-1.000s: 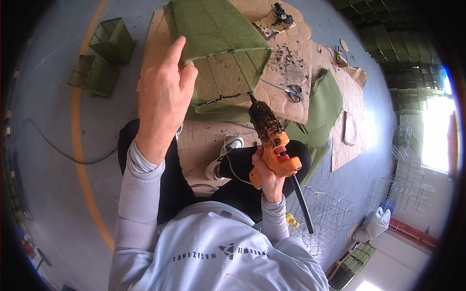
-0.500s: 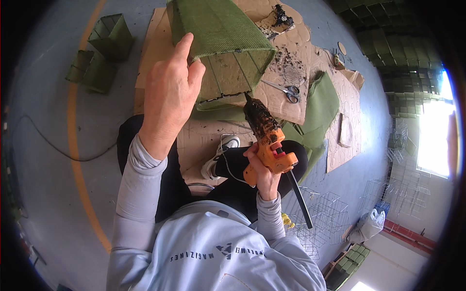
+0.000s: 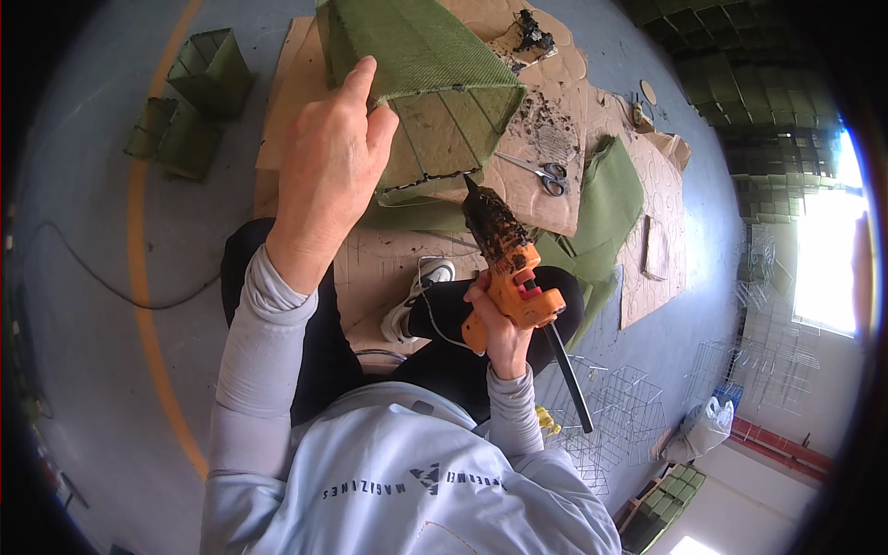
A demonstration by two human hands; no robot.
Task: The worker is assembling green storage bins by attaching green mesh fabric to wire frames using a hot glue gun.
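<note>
Watching remotely, I guess my left hand (image 3: pixel 326 165), grip unclear, steadies the upper-centre green box (image 3: pixel 421 51); my right hand (image 3: pixel 505 342) clasps the glue gun (image 3: pixel 518 264).

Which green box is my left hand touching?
The box on the cardboard, its lower rim black-smeared; the left pair sits untouched on the floor.

Workshop: glue gun (image 3: pixel 514 268), wire frames (image 3: pixel 633 407), probably stacks of green boxes (image 3: pixel 754 88)

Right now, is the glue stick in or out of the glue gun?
Partly in: the black glue stick projects rearward from the orange glue gun, inner end hidden.
</note>
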